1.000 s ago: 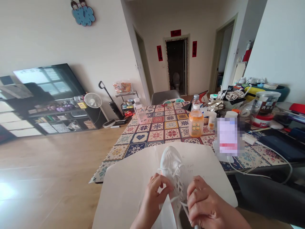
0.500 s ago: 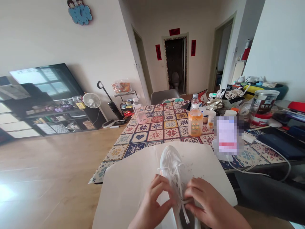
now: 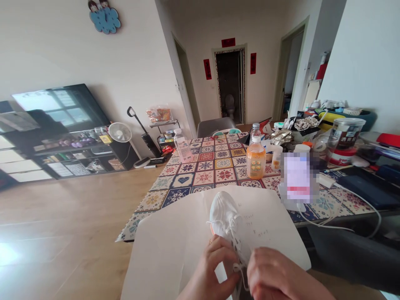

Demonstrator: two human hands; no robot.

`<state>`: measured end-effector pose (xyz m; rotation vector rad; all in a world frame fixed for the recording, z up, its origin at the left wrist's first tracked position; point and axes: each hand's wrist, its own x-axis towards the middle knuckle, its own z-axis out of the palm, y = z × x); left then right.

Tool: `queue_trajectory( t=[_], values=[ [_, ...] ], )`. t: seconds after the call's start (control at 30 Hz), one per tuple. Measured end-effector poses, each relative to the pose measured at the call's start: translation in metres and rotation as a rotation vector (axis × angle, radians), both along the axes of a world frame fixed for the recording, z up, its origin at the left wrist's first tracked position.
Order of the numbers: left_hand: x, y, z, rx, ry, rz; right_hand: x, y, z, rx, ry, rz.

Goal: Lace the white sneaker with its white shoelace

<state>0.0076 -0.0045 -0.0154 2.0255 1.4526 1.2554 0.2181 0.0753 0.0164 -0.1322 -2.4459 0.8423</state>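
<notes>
A white shoe [image 3: 223, 212] lies on a large white sheet [image 3: 162, 250] at the table's near edge, its toe pointing away from me. White laces [image 3: 233, 227] run down its top, with a loose loop near the opening. My left hand [image 3: 215, 266] is on the shoe's left side, thumb and fingers pinched together at the lace loop. To the right of the shoe opening, my right hand [image 3: 271, 273] is closed, its fingers curled; what it grips is hidden. Both hands cover much of the shoe's rear part.
A patterned cloth [image 3: 203, 177] covers the table. Beyond the sheet stand an orange bottle [image 3: 256, 160], a clear bottle [image 3: 255, 130] and a pink bottle [image 3: 183, 146]. At right are a blurred phone [image 3: 298, 179], a white cable [image 3: 371, 206], jars and clutter.
My right hand has moved right and toward me, its fingers now more tightly curled. My left hand has shifted slightly right. The long hanging lace end has become a small loop.
</notes>
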Motion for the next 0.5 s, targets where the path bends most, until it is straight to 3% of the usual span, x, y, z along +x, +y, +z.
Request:
queue_trajectory(
  t=[0.1, 0.2, 0.37, 0.5],
  values=[
    [0.003, 0.0, -0.001, -0.007, -0.027, -0.026, -0.01, 0.006, -0.005, -0.01, -0.035, -0.156],
    [0.006, 0.0, 0.001, 0.004, -0.05, -0.069, -0.017, 0.007, -0.011, 0.031, -0.075, -0.168],
    [0.007, -0.001, 0.006, -0.062, -0.112, -0.087, -0.021, 0.004, -0.02, 0.226, -0.018, -0.201],
    [0.005, -0.001, 0.006, -0.079, -0.144, -0.088, -0.023, 0.003, -0.02, 0.267, 0.015, -0.221]
  ],
)
